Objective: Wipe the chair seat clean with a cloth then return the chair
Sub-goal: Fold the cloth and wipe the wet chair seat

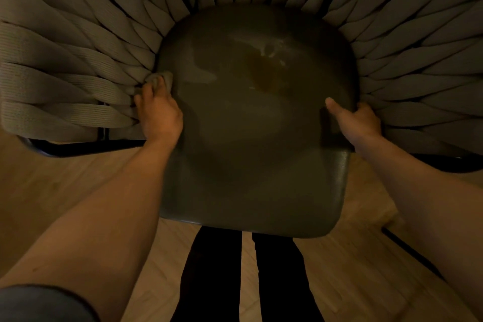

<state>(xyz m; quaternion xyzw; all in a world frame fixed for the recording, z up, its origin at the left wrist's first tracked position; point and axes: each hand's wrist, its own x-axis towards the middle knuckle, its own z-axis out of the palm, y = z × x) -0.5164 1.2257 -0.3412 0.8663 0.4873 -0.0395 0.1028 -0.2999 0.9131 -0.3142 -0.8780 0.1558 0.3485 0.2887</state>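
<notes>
A dark olive chair seat (251, 144) fills the middle of the view, with pale smears and a brownish stain toward its back. My left hand (158, 110) grips a small grey cloth (160, 80) at the seat's left edge, where the seat meets the woven straps. My right hand (358, 119) holds the seat's right edge, thumb lying on top and fingers curled over the side.
Wide grey woven straps (65, 65) fan out around the seat as the chair's back and sides. A black metal frame (78, 148) runs under the left side. Below lie a wooden floor (52, 185) and my dark trouser legs (209, 282).
</notes>
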